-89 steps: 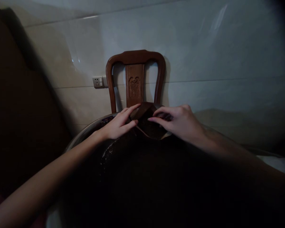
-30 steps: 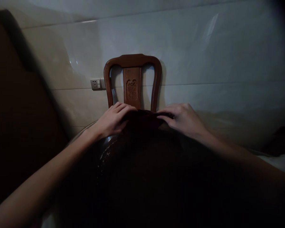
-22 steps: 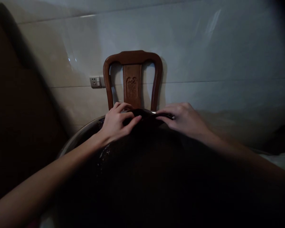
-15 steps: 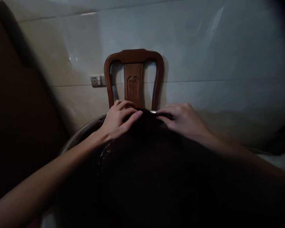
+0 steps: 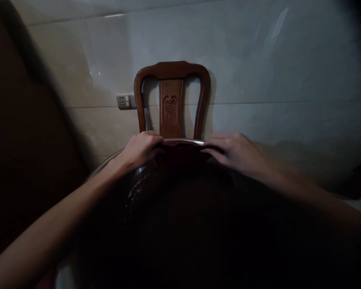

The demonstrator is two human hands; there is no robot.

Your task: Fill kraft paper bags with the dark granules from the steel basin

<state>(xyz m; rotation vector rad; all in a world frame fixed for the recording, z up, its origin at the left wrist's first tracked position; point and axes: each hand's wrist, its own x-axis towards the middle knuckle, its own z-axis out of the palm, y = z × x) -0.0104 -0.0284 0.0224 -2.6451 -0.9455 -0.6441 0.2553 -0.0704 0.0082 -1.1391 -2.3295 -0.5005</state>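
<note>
A dark maroon piece of cloth (image 5: 183, 153) stretches between my two hands at the far edge of a large, dark round thing with a shiny metal rim (image 5: 180, 140). My left hand (image 5: 142, 149) is closed on the cloth's left end, its fingers bent over the rim. On the other side, my right hand (image 5: 228, 148) pinches the right end between thumb and fingers; it is slightly blurred. Most of the round thing lies in deep shadow, so I cannot tell whether its middle is a flat top or hollow. Whitish specks glint on its left part.
A carved wooden chair (image 5: 171, 100) stands right behind the rim, against a pale tiled wall (image 5: 258, 60). A socket plate (image 5: 124, 101) is on the wall left of the chair. A tall dark brown panel (image 5: 24, 140) rises at the left.
My left hand has moved slightly left, its fingers now closed instead of spread. The cloth looks more drawn out, and more of the metal rim shows between the hands.
</note>
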